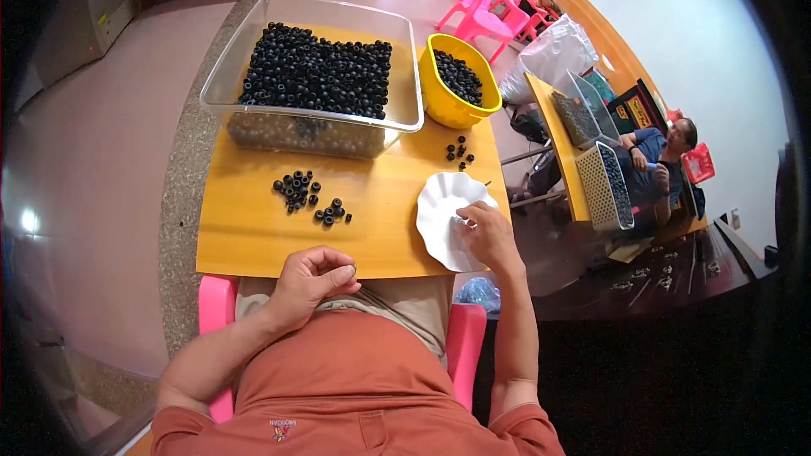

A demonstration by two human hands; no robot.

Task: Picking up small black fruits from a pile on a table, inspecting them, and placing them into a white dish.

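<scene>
At the table's front edge, my left hand (314, 285) is closed, thumb pressed to the forefinger; what lies between them is too small to make out. My right hand (488, 238) reaches over the scalloped white dish (432, 218), fingertips pinched together above its hollow. Whether they hold something cannot be seen. A loose cluster of small black ring-shaped parts (297, 189) lies beyond my left hand, with several more black parts (331, 211) just to its right. Behind the dish sit a few black pieces (460, 150).
A large clear plastic tub (404, 122) full of black parts stands at the back of the yellow table (253, 241). Right of it is a yellow basin (460, 115) with more. Another person (667, 152) sits at the right behind a perforated bin (598, 194). Pink chairs (486, 0) stand beyond.
</scene>
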